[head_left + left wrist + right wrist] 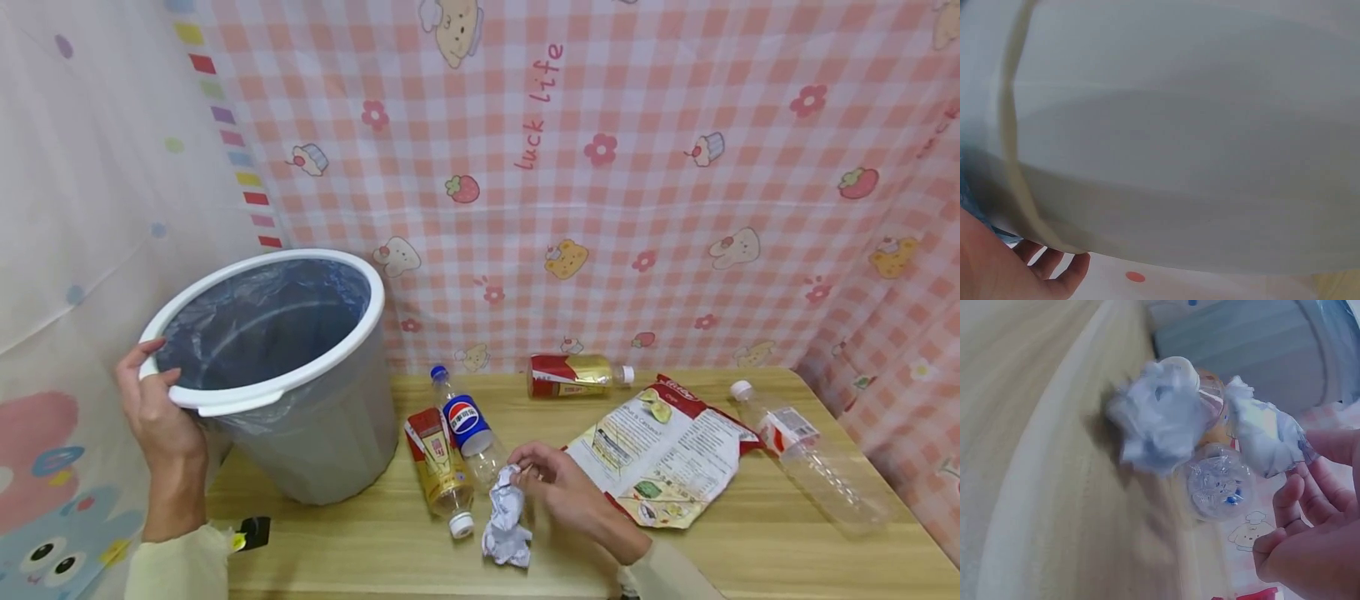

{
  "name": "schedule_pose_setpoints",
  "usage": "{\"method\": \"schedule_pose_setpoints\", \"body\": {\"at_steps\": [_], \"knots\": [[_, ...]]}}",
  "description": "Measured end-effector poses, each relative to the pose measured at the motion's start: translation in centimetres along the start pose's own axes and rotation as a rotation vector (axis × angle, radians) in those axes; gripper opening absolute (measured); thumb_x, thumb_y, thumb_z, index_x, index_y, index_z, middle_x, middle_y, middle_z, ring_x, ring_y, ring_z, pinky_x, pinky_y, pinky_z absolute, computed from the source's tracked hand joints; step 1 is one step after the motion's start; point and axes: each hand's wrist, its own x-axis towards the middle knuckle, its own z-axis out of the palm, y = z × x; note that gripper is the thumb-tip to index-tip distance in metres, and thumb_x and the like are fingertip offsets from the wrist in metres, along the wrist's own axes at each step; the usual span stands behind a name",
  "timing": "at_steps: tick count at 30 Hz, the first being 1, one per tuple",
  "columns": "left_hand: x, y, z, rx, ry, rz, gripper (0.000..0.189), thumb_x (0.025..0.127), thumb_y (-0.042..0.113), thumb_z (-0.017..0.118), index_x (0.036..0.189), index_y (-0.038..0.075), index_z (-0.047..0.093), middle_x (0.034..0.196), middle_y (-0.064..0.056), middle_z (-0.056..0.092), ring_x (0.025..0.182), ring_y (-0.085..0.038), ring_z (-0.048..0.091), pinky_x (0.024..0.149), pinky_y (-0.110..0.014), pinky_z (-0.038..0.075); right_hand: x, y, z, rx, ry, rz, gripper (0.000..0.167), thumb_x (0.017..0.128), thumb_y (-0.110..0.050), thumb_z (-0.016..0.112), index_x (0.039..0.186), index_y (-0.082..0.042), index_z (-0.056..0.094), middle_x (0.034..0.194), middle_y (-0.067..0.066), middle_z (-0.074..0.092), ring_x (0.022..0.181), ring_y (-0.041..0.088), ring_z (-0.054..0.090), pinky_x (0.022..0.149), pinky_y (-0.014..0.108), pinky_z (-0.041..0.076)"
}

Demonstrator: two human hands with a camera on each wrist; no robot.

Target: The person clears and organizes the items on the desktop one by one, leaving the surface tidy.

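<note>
My left hand grips the white rim of a grey trash bin at the left, fingers hooked over the edge. The bin has a dark plastic liner and leans toward me. In the left wrist view the bin's side fills most of the picture, with the fingers at its rim. My right hand pinches a crumpled white paper between thumb and fingertips. Just beyond it a second crumpled paper is on the table, blurred in the right wrist view. In the head view the two overlap.
Left of the right hand lie a Pepsi bottle and a red-and-gold bottle. Another red-and-gold bottle lies by the checked curtain. At the right are a chips bag and a clear bottle on the wooden table.
</note>
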Motion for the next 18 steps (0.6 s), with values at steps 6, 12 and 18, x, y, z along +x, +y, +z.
{"method": "schedule_pose_setpoints", "body": {"at_steps": [6,12,18], "knots": [[0.1,0.0,0.0,-0.045,0.011,0.002,0.037,0.091,0.003,0.037,0.119,0.011,0.06,0.114,-0.008,0.055,0.091,-0.017,0.056,0.072,-0.019,0.046,0.3,-0.4,-0.2,0.012,-0.017,-0.022,0.023,0.092,-0.015,0.066,0.113,-0.005,0.061,0.101,0.008,0.063,0.087,0.018,0.059,0.08,0.03,0.045],[0.2,-0.1,-0.1,-0.034,0.001,0.019,0.037,0.091,0.003,0.037,0.119,0.011,0.06,0.114,-0.008,0.055,0.092,-0.017,0.056,0.073,-0.02,0.045,0.6,-1.3,-0.7,0.027,-0.013,-0.024,0.028,0.093,-0.017,0.065,0.117,-0.002,0.059,0.105,0.011,0.062,0.09,0.021,0.058,0.081,0.031,0.047],[0.2,-0.2,-0.1,-0.016,0.006,0.021,0.039,0.091,0.002,0.036,0.118,0.011,0.061,0.113,-0.007,0.055,0.092,-0.016,0.054,0.075,-0.02,0.043,1.2,-2.7,-1.1,0.021,0.001,-0.041,0.029,0.094,-0.018,0.065,0.118,-0.003,0.058,0.108,0.011,0.062,0.09,0.02,0.058,0.083,0.034,0.048]]}}
